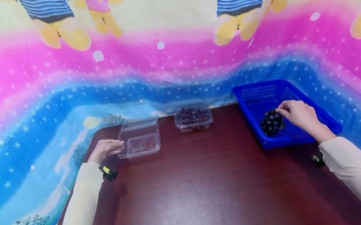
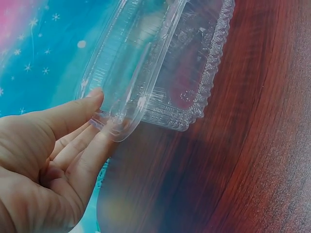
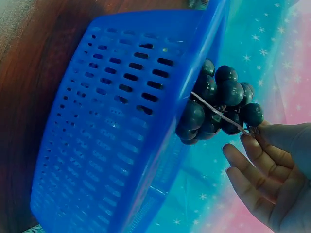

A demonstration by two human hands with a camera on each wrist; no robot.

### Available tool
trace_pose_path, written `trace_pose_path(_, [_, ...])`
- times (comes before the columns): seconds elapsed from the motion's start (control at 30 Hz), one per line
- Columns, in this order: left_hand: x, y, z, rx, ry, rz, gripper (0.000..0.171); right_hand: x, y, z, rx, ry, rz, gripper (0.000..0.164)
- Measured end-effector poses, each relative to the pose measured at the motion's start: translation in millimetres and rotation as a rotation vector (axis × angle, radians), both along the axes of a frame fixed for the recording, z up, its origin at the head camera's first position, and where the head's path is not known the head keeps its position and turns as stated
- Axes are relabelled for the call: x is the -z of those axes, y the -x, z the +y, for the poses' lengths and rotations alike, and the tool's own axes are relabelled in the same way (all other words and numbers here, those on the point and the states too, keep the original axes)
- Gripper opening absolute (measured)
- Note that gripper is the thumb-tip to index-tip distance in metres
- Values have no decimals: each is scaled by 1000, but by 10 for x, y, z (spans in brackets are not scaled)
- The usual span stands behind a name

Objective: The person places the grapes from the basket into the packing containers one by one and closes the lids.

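Grapes (image 1: pixel 271 122), one dark bunch, hung inside the rim of the blue basket (image 1: pixel 287 141) at the desk's (image 1: pixel 191 191) far right corner; could not tell if they touched its bottom. Right hand (image 1: pixel 299 116) pinched their stem between thumb and forefinger, other fingers loosely spread. Left hand (image 1: pixel 107 148), well apart from it, had thumb and fingers clamped on the edge of the clear plastic box (image 1: pixel 142 145) near the desk's far left corner. Second clear box (image 1: pixel 194 119), filled with reddish grapes, sat along the far edge, between box and basket; patterned cloth (image 1: pixel 163 70) hung behind
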State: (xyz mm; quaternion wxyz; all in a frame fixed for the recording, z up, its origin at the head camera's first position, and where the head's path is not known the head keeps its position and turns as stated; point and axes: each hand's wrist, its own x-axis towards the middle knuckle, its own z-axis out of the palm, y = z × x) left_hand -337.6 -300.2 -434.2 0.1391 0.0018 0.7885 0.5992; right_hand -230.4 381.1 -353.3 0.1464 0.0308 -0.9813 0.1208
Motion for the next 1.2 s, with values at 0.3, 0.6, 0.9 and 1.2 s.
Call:
trace_pose_path(0.3, [-5,30,30,-5,50,-24,52,-63,-46,9,11,8,29,27])
trace_pose_path(0.6, [-20,-7,66,25,-13,10,47,-119,-40,24,12,23,72,32])
trace_pose_path(0.9, [-17,-38,148,31,-29,9,48,-137,-32,10,8,36,139,30])
trace_pose_path(1.2, [-27,-52,209,31,-22,9,47,-168,-21,2,33,36,205,28])
